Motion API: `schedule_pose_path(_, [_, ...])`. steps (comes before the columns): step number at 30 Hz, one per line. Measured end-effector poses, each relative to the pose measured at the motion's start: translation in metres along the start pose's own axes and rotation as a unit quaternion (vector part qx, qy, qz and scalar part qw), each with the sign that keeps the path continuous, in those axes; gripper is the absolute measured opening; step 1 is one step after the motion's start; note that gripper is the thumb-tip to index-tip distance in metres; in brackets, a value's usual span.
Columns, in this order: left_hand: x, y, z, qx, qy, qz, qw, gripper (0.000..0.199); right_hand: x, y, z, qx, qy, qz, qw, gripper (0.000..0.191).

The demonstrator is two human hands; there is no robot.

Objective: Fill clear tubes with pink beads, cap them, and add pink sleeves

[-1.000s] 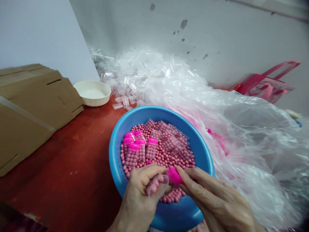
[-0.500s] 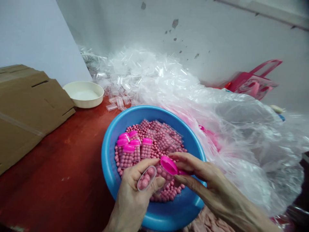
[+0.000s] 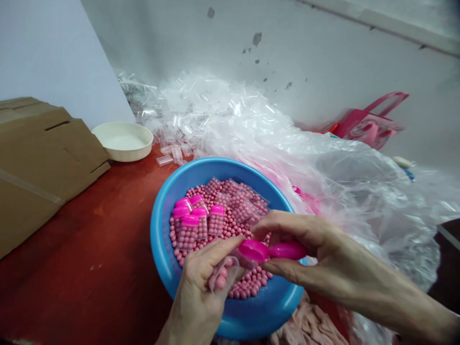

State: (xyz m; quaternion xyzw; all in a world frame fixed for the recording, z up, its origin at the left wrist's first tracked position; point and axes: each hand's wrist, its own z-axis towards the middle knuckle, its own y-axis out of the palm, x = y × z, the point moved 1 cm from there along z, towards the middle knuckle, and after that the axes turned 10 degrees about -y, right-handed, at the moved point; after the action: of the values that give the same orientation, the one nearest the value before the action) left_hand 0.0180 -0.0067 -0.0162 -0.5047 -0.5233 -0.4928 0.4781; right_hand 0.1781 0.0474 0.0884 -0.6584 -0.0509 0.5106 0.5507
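Note:
My left hand (image 3: 201, 290) is closed around a small clear plastic box (image 3: 230, 278), its open end tilted toward me with a few pink balls showing inside. Beside it, my right hand (image 3: 319, 244) pinches a bright pink cap (image 3: 253, 250) whose hollow side faces the box. A second pink piece (image 3: 287, 250), probably another cap, lies within the right fingers. Both hands are over a blue basin (image 3: 163, 263) full of loose pink balls (image 3: 247, 287). Several filled boxes with pink caps (image 3: 189, 230) rest on the balls at the left, and uncapped filled ones (image 3: 244, 208) at the back.
Clear empty boxes (image 3: 176, 153) spread over the red table (image 3: 108, 230) behind the basin, merging into plastic bags (image 3: 251, 129). A cream bowl (image 3: 124, 151) and a cardboard box (image 3: 43, 158) stand left. Against the wall at right is a pink bag (image 3: 370, 124).
My right hand has turned and opened up slightly, exposing the second pink piece. The box in my left hand has tipped, and the view has shifted a little.

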Motion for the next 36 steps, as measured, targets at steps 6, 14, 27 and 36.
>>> schedule_pose_path(6, [0.008,0.004,0.003,-0.039,0.004,-0.062,0.997,0.035,0.014,0.013,0.011,0.075,0.005,0.187,0.979,0.008])
schedule_pose_path(14, [0.005,0.003,0.002,-0.063,-0.061,-0.098,0.991,0.019,0.019,0.023,0.008,0.069,0.02,0.153,0.986,0.028])
schedule_pose_path(27, [0.012,-0.001,0.005,0.045,-0.039,0.027,0.998,0.009,0.02,0.02,-0.003,0.075,0.069,0.191,0.976,0.007])
schedule_pose_path(36, [0.008,0.0,0.002,0.083,0.08,0.062,0.991,0.025,0.012,0.028,-0.007,0.093,-0.026,0.054,0.994,0.012])
